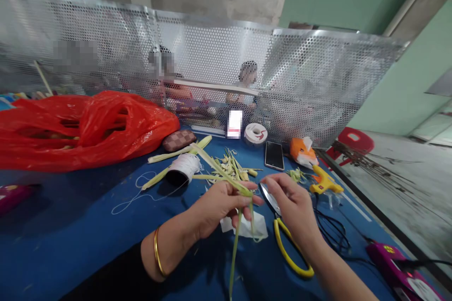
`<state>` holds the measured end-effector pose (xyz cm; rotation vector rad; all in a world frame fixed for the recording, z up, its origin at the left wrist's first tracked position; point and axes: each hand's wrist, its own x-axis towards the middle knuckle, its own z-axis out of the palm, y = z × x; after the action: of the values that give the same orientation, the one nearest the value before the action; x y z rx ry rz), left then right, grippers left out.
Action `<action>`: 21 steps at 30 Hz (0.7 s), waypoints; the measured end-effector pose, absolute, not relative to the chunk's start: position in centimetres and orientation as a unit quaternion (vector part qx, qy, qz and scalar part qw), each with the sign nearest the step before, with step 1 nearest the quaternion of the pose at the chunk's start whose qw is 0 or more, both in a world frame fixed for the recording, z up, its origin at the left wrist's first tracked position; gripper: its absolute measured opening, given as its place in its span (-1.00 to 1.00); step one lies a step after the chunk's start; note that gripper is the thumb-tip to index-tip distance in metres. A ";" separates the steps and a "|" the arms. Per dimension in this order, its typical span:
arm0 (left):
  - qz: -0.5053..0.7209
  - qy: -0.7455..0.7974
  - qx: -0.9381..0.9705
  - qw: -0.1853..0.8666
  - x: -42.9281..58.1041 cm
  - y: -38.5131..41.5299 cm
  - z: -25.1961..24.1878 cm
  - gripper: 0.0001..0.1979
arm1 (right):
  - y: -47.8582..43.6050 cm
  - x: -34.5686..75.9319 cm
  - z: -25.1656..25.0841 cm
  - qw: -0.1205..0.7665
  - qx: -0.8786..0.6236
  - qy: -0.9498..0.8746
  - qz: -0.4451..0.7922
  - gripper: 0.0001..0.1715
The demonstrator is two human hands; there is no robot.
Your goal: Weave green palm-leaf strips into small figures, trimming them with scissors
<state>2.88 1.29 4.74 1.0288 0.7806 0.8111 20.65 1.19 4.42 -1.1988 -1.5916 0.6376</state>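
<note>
My left hand (226, 202), with a gold bangle on the wrist, pinches a folded pale green leaf strip (243, 189). One end of the strip runs up and to the left; narrow tails hang below the fingers. My right hand (291, 200) is just to the right, its thumb and fingers drawn together. What they hold, if anything, I cannot make out. Partly beneath that hand lie scissors (287, 249) with yellow handles, blades pointing up-left. A white paper (259, 225) is on the table under my left hand.
Leaf scraps (231, 167) and a white thread spool (185, 167) lie beyond my hands. A red plastic bag (88, 131) fills the left. At right are a phone (274, 155), a yellow glue gun (325, 182) and a purple power strip (399, 268). People sit behind the perforated screen (215, 47).
</note>
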 end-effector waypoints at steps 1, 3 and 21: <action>0.339 0.342 0.478 0.735 3.0 1.1 4.7 -0.53 | 1.5 20.7 4.5 0.485 -0.488 -0.649 0.324 -0.63; 0.302 0.318 0.491 0.753 3.2 0.7 4.7 -0.47 | 1.7 20.5 4.5 0.450 -0.465 -0.627 0.435 -0.58; 0.321 0.361 0.467 0.741 3.8 0.7 3.9 -0.60 | 0.9 19.5 4.2 0.543 -0.426 -0.505 0.518 -0.71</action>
<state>3.83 0.68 3.92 1.0244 0.7923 0.7036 19.49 0.86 4.24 -1.0113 -1.1984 1.2298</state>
